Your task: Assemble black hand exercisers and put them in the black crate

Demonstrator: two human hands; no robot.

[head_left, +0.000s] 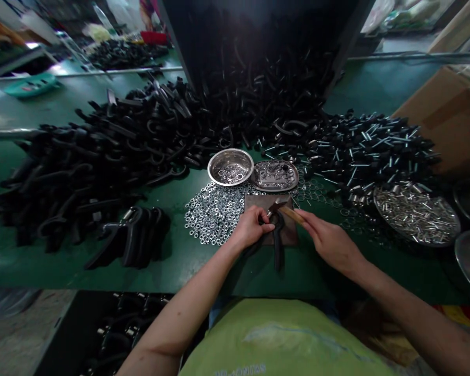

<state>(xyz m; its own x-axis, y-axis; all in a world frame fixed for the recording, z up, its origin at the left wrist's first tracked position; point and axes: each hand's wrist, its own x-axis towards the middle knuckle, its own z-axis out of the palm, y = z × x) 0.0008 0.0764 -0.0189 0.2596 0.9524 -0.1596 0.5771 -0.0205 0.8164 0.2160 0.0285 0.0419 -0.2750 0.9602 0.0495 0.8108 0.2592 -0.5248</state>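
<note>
My right hand point(321, 233) is closed round the wooden handle of a small hammer point(292, 213). The hammer's head is over a metal plate point(254, 201) on the green bench. Against that plate my left hand point(254, 225) pinches a black curved handle part point(278, 243), whose long end points towards me. The hammer head is close to the top of this part; whether they touch I cannot tell. Left of the plate lies a heap of small nuts point(211, 214). Just behind are a round steel bowl point(230, 167) and a metal tray point(274, 175), both holding small metal pieces.
Large heaps of black parts point(133, 125) cover the bench's left and back. Bolts with black heads point(372, 143) are piled at right, beside a dish of metal pins point(417, 214) and a cardboard box point(450, 115). Several black handles point(141, 237) stand grouped near the front left.
</note>
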